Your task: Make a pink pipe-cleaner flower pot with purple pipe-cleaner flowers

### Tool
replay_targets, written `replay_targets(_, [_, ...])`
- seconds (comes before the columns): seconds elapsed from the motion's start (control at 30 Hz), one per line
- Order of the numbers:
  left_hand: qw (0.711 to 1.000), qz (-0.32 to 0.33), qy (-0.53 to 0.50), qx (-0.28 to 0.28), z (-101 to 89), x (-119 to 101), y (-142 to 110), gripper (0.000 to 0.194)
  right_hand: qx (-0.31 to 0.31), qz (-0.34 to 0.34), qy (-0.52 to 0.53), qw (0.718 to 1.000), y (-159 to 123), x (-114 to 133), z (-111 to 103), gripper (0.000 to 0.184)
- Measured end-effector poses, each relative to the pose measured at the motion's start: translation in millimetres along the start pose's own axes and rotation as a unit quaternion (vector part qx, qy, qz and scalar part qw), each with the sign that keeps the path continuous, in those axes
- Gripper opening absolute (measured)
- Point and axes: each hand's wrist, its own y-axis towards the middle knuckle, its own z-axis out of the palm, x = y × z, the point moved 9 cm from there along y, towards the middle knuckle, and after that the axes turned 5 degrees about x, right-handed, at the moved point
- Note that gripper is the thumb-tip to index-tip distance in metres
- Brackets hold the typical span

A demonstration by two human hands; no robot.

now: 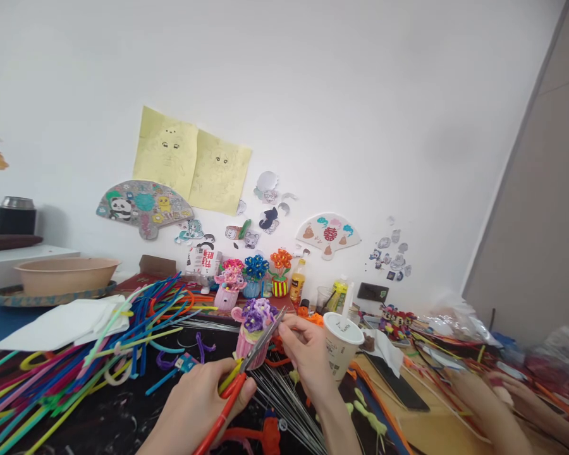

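My left hand point(196, 395) is closed around a pair of scissors point(262, 342) near the pivot, with the red handles pointing down toward me and the blades slanting up to the right. A yellow-green fuzzy stem point(230, 379) shows between the same fingers. My right hand point(308, 351) pinches right beside the blade tips; whatever sits between its fingertips is hidden. Just behind the blades stands a pink fuzzy pot point(246, 344) topped with purple flowers point(256, 313). Grey wire stems point(289, 401) lie under my hands.
Colourful pipe cleaners point(90, 366) heap at left beside white paper point(71, 322). A lidded drink cup point(341, 347) stands close to my right hand. Flower pots point(253, 287) and a bottle point(297, 283) line the wall. Another person's hands point(478, 395) work at right.
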Motion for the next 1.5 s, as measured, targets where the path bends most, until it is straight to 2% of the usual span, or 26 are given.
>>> replay_targets(0.5, [1.000,0.002,0.007,-0.014,-4.3,-0.7,-2.9,0.033,-0.001,0.009,-0.025,1.000,0.6,-2.2,-1.4,0.027])
replay_targets(0.77, [1.000,-0.003,0.002,-0.002,-2.4,-1.5,-2.6,0.031,0.011,0.007,0.002,1.000,-0.2,-2.1,1.3,0.025])
replay_targets(1.0, [1.000,-0.009,-0.007,0.002,-2.3,-4.0,-1.1,0.032,0.007,0.003,-0.026,1.000,0.9,-2.2,-0.7,0.027])
replay_targets(1.2, [0.998,-0.017,0.056,-0.015,1.0,-8.1,0.0,0.051,0.011,0.018,-0.085,0.996,2.0,-4.2,-0.7,0.028])
replay_targets(1.33, [0.991,-0.041,0.124,-0.018,3.8,-7.0,-1.8,0.049,0.020,0.024,-0.117,0.993,0.8,0.2,4.5,0.029])
replay_targets(1.43, [0.986,-0.058,0.157,-0.005,4.9,-6.3,-8.2,0.052,0.038,0.013,-0.133,0.990,0.6,2.7,11.9,0.030])
replay_targets(1.5, [0.983,-0.060,0.173,0.017,7.3,-4.1,-14.1,0.047,0.053,0.006,-0.137,0.989,1.0,2.9,18.5,0.030])
